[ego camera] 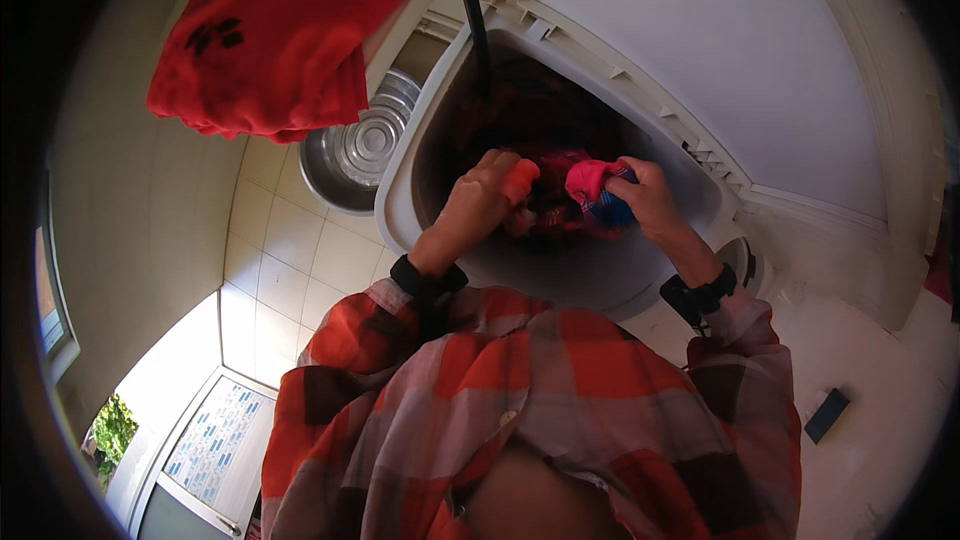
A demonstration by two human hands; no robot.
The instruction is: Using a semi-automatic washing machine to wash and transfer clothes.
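My left hand [484, 191] grips a bunched coral-red piece of cloth [520, 181] over the open tub of a washing machine [394, 202]. To its right my right hand [646, 195] pinches a pink and blue patterned cloth [600, 191] between thumb and fingers. Dark and red laundry [555, 216] lies in the tub between and below both hands; whether the held cloths are one garment or separate ones I cannot tell. A black hose [471, 7] reaches down into the tub from the far rim. Black bands circle both wrists.
The raised white lid [712, 37] stands at the upper right. A red cloth with dark prints [277, 37] hangs at the upper left, above a round metal basin [352, 157]. A dark blue sponge [826, 415] lies on the white surface at right. A door [214, 450] is at lower left.
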